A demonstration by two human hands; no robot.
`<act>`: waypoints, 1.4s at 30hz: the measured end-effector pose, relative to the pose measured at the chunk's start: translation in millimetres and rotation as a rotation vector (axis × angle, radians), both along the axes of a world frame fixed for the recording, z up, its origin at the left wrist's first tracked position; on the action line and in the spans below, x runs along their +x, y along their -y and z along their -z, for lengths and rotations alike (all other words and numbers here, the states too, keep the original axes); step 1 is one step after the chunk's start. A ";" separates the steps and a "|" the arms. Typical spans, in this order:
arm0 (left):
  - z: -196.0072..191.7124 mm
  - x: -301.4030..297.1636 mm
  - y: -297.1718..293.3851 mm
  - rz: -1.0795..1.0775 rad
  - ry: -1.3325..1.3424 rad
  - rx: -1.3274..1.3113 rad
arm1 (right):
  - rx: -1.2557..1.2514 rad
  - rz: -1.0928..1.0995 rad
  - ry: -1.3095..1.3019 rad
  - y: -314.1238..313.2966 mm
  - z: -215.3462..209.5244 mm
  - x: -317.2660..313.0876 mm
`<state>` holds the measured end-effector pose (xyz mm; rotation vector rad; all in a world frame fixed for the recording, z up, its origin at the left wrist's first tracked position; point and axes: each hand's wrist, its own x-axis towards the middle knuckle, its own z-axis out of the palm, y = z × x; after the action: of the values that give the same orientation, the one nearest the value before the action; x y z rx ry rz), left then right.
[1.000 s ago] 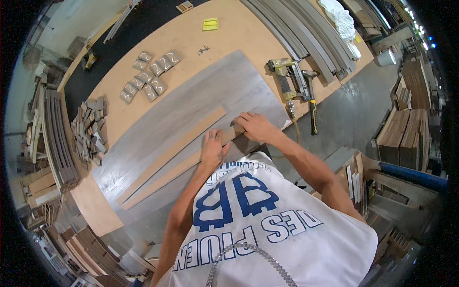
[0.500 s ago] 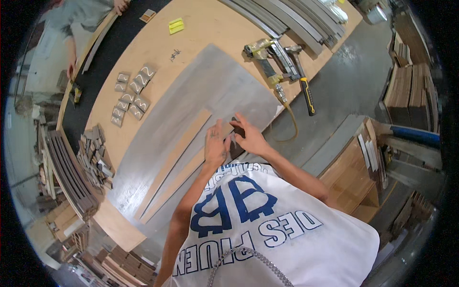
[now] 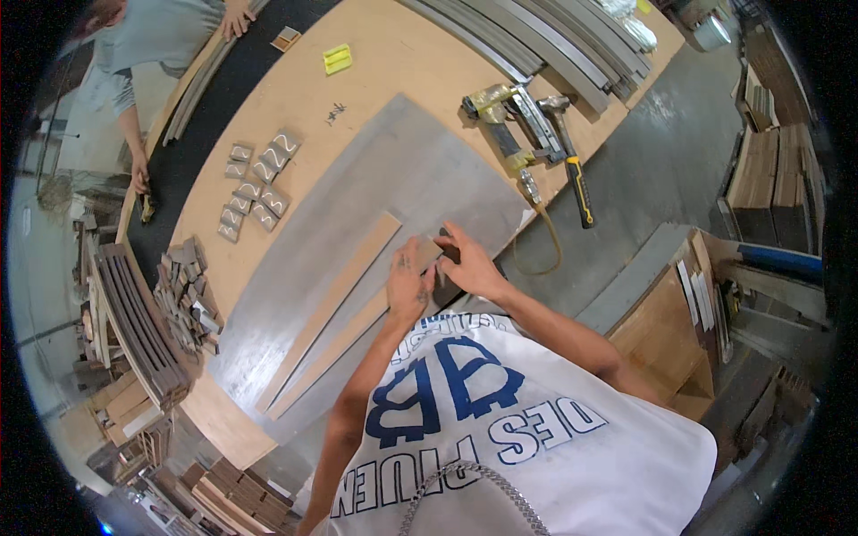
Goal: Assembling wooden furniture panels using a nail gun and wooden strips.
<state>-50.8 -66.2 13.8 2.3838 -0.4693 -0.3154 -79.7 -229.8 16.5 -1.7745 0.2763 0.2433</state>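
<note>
Two long, thin wood strips lie side by side on a large grey sheet (image 3: 393, 170) on the workbench. The upper strip (image 3: 344, 286) lies untouched. My left hand (image 3: 409, 284) is curled over the near end of the lower strip (image 3: 326, 362). My right hand (image 3: 469, 263) meets it from the right, fingers pinching the same end at the sheet's near edge. What lies between my fingertips is too small to tell.
A nail gun (image 3: 500, 116) and a yellow-handled hammer (image 3: 572, 165) lie right of the sheet. Small grey blocks (image 3: 255, 183) and a yellow pad (image 3: 337, 58) sit on the wooden bench (image 3: 402, 62). Another person (image 3: 134, 45) works at the far left. Curved strips (image 3: 134, 313) are stacked left.
My hands have stayed together on the near end of the lower strip, shifting slightly. My head has turned, bringing the other person at the far left into view.
</note>
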 end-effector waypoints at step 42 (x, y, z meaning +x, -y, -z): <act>-2.4 -0.3 -7.7 0.041 0.055 -0.040 | -0.177 -0.097 -0.071 -8.2 -3.7 -1.2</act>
<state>-51.0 -58.5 16.2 2.3510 -0.5457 -0.2574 -80.9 -221.6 20.2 -1.9593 0.2697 0.3616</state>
